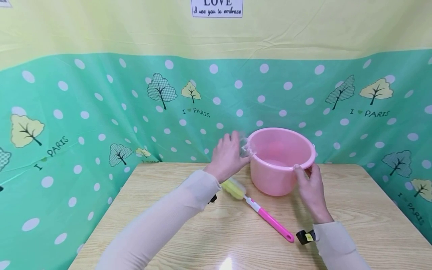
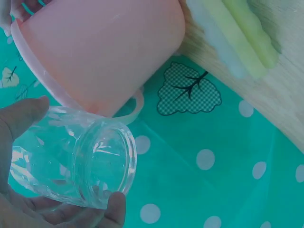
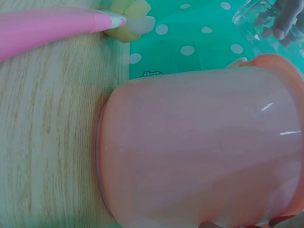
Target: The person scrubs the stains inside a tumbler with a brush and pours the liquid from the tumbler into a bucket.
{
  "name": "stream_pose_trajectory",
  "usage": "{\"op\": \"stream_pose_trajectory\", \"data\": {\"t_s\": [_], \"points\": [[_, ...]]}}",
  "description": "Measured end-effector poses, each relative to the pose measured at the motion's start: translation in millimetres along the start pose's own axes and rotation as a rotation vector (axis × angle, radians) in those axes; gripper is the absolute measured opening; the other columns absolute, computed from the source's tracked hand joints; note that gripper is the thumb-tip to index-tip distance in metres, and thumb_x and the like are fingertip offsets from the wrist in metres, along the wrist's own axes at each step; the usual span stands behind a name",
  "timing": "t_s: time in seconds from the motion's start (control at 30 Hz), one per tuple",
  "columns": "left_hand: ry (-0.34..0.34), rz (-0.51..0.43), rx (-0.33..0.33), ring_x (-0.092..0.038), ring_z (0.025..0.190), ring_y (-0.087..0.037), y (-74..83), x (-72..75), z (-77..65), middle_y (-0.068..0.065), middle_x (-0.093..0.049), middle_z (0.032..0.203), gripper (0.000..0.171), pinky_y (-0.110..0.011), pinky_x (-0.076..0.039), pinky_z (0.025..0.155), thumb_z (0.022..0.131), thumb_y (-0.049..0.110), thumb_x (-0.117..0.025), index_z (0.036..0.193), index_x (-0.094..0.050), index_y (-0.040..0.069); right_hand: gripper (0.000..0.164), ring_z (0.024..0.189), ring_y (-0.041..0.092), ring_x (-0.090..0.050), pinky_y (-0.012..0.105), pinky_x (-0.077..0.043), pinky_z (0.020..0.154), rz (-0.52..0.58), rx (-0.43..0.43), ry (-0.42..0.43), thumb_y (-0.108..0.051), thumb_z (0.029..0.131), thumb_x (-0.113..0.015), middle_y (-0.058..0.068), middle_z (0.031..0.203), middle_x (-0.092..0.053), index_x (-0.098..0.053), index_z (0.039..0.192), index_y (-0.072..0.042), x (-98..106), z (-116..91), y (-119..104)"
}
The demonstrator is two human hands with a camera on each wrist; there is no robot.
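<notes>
My left hand [image 1: 227,157] holds a clear glass [image 2: 71,156] at the left rim of a pink plastic bucket [image 1: 273,180]. In the left wrist view, the thumb lies on one side of the glass and fingers on the other, its thick round end facing away from the palm. With the thumb over the rim and fingers beneath it, my right hand [image 1: 312,191] grips the bucket's near right side. A sponge bottle brush [image 1: 270,219] with a yellow and white head and pink handle lies on the table, its head partly behind my left forearm.
The wooden table [image 1: 364,225] runs back to a green dotted cloth [image 1: 216,101] that hangs behind and at both sides. Dark wrist-camera mounts [image 1: 305,237] sit at both sleeves. A small loop handle [image 2: 133,109] sticks out from the bucket's side.
</notes>
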State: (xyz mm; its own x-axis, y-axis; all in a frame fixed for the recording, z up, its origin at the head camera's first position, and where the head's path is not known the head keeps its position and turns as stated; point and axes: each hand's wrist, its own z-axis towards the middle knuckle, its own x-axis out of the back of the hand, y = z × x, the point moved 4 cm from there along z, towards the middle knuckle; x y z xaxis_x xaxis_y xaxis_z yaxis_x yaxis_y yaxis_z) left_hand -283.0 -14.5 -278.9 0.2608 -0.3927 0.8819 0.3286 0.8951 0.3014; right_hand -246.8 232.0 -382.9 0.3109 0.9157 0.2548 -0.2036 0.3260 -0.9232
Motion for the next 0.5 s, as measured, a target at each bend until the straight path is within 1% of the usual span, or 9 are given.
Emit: {"op": "stream_pose_trajectory", "data": {"t_s": [0.2,0.37,0.5], "points": [[-0.014,-0.062,0.059,-0.049,0.089,-0.019,-5.8,-2.9,-2.5,-0.006,-0.047,0.102,0.079,-0.032,-0.050,0.075,0.073,0.046,-0.080,0.127,-0.037,0.007,0.066,0.136,0.034,-0.029,0.054,-0.030,0.108,-0.002,0.005,0.002,-0.038,0.099,-0.046,0.017,0.149,-0.029,-0.019,0.150,-0.006,0,0,0],[-0.002,-0.108,0.079,-0.051,0.092,-0.020,-9.7,-6.6,-3.7,-0.006,-0.048,0.103,0.081,-0.034,-0.052,0.078,0.072,0.046,-0.081,0.127,-0.037,0.006,0.066,0.136,0.034,-0.029,0.054,-0.030,0.109,-0.001,0.005,0.000,-0.038,0.099,-0.046,0.017,0.149,-0.029,-0.019,0.150,-0.006,0,0,1],[0.005,-0.158,0.104,-0.054,0.099,-0.022,-12.7,-9.6,-5.1,-0.009,-0.050,0.111,0.083,-0.036,-0.052,0.084,0.071,0.044,-0.082,0.130,-0.037,0.005,0.065,0.136,0.034,-0.029,0.054,-0.030,0.109,-0.001,0.006,0.001,-0.037,0.100,-0.046,0.017,0.149,-0.029,-0.019,0.150,-0.006,0,0,0]]}}
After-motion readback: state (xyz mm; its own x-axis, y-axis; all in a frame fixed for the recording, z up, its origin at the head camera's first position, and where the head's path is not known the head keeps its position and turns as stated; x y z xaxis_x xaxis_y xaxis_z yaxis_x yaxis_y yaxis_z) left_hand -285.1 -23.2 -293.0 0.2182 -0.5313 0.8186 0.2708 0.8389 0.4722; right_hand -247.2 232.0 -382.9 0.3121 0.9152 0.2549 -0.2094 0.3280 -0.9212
